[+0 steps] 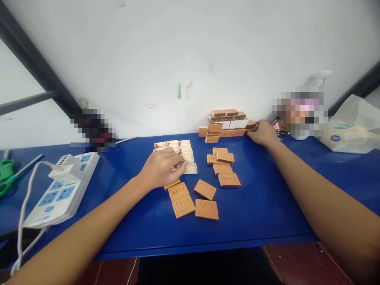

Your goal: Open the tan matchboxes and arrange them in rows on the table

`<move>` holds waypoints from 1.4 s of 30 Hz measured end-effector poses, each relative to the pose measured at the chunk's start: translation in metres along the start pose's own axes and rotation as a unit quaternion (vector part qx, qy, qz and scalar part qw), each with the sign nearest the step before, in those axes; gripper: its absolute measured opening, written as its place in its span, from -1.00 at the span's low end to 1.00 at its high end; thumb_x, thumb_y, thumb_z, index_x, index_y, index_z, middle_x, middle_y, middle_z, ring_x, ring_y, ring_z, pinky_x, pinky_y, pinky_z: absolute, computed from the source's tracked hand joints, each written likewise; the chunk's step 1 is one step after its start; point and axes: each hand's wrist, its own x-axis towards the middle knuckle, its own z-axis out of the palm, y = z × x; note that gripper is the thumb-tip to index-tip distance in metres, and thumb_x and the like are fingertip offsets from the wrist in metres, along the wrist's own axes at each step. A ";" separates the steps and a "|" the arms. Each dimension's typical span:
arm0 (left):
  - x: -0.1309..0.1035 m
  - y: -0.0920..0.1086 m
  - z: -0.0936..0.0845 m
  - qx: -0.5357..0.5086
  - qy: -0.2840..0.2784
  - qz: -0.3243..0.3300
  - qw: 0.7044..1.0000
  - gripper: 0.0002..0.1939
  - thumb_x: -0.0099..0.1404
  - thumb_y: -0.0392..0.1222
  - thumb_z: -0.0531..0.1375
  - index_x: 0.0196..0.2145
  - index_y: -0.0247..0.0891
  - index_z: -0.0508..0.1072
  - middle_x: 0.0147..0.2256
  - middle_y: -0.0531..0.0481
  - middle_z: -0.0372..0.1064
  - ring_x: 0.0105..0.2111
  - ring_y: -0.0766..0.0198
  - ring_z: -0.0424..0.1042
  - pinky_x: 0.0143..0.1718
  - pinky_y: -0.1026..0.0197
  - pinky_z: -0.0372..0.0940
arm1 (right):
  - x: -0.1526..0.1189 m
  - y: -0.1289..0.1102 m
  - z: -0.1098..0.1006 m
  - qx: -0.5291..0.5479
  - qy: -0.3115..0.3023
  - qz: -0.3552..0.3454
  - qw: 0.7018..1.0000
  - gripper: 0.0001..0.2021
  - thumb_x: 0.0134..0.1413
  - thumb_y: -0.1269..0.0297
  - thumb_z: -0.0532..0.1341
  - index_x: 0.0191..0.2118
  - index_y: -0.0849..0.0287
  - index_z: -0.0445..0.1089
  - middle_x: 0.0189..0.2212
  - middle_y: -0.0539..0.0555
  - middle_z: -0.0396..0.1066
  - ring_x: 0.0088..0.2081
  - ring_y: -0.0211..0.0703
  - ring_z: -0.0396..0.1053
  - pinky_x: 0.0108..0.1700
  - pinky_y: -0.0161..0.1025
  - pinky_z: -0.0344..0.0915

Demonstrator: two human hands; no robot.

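My left hand (164, 166) is over the open matchbox trays (185, 150), which hold red-tipped matches. Its fingers are curled together above the nearer trays, and what lies beneath them is hidden. At the right end of a stacked structure of matchboxes (228, 122) by the wall, my right hand (263, 132) has its fingers closed at a matchbox end; the fingertips are partly hidden. Several orange matchboxes (229, 179) lie between the trays and the stack. Nearer the front edge are more orange matchboxes (207, 209), lying flat.
A white power strip (67, 194) with a plug and cable lies at the left, beside green-handled scissors (7, 174). At the right are a white plastic bag (350, 126) and blurred items. A white wall stands behind the blue table (252, 221).
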 end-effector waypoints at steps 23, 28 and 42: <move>-0.001 0.000 0.000 0.008 0.001 -0.005 1.000 -0.75 0.43 -0.21 0.16 -0.41 -0.25 0.54 -0.56 0.06 0.43 -0.54 0.33 0.39 -0.50 0.23 0.27 | -0.010 -0.011 -0.003 -0.038 0.012 0.031 0.999 -0.51 0.30 0.10 0.24 0.17 0.37 0.34 0.06 0.43 0.49 0.04 0.20 0.44 -0.04 -0.08 0.28; -0.001 0.000 0.000 0.017 0.002 -0.003 1.000 -0.74 0.43 -0.21 0.15 -0.40 -0.25 0.54 -0.56 0.07 0.43 -0.55 0.33 0.38 -0.51 0.23 0.25 | -0.028 -0.030 -0.041 -0.110 0.043 0.001 0.993 -0.49 0.27 0.14 0.25 0.19 0.40 0.31 0.16 0.56 0.36 0.11 0.35 0.39 0.01 0.04 0.30; -0.003 -0.003 0.002 0.008 -0.005 -0.008 1.000 -0.77 0.41 -0.22 0.19 -0.41 -0.25 0.54 -0.57 0.08 0.40 -0.56 0.33 0.36 -0.49 0.23 0.27 | -0.110 -0.099 -0.073 -0.013 -0.294 -0.329 0.897 -0.71 0.00 -0.02 0.33 -0.21 0.01 0.46 -0.24 0.04 0.52 -0.23 0.01 0.46 -0.23 -0.08 0.36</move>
